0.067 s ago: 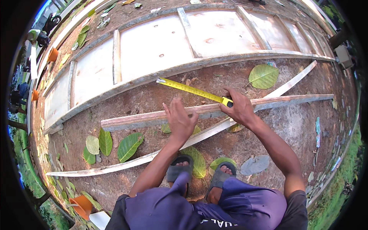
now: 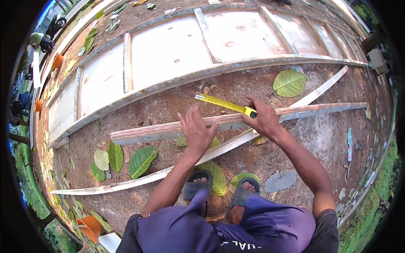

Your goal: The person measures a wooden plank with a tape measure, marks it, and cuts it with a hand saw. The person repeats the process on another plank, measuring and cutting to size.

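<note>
A yellow tape measure (image 2: 249, 112) is gripped in my right hand (image 2: 265, 118), over the thick wooden beam (image 2: 156, 131). Its short yellow blade sticks out to the left, with the metal tip in the air or over the soil; I cannot tell which. My left hand (image 2: 197, 131) is at the same beam, fingers apart and holding nothing. Whether it touches the wood is unclear. A thin pale wooden strip (image 2: 126, 184) runs slantwise under the beam, its far end (image 2: 322, 88) showing at the right.
Beyond the beam lies a large framed plywood panel (image 2: 166, 59) with cross battens. Big green leaves (image 2: 143, 161) and a yellow-green leaf (image 2: 290, 83) lie on the brown soil. My sandalled feet (image 2: 197, 185) stand near the strip. An orange container (image 2: 89, 227) is at the lower left.
The tape blade has drawn in, its tip moving right toward the case in my right hand. Both hands have stayed in place.
</note>
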`<state>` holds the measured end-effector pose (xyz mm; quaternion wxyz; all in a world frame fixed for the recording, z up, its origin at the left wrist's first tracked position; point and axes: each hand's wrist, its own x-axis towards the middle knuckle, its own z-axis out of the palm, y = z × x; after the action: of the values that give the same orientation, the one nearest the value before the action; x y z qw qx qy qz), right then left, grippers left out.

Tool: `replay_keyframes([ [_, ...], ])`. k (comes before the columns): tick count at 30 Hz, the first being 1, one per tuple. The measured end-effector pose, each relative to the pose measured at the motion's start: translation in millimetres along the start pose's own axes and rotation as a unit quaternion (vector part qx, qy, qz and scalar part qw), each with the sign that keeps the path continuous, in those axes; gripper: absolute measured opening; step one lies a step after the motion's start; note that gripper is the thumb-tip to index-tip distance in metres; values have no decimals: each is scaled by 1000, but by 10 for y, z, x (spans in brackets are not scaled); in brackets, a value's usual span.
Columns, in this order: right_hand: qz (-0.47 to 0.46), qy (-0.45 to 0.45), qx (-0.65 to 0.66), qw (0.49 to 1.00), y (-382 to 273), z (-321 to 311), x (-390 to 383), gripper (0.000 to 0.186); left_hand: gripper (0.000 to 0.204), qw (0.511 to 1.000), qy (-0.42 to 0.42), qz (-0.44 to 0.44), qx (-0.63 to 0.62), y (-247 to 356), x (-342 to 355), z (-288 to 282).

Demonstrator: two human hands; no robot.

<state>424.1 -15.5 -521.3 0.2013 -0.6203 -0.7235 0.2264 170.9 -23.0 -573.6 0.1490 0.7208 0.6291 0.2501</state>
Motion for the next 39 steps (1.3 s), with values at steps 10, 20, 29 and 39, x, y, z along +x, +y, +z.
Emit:
replay_keyframes([
  [10,-2,-42,-11,999,87,-86,-415,42,73,911,-376,-153,69,118,756,-434],
  [20,-50,-94,14,994,302,168,-968,43,64,871,-460,-173,-17,5,962,-326],
  [29,-87,-138,35,986,235,185,-761,39,48,850,-516,-104,-23,-237,963,-151],
  [39,-174,10,198,965,-174,305,-176,27,64,856,-485,-171,47,-244,816,-227],
])
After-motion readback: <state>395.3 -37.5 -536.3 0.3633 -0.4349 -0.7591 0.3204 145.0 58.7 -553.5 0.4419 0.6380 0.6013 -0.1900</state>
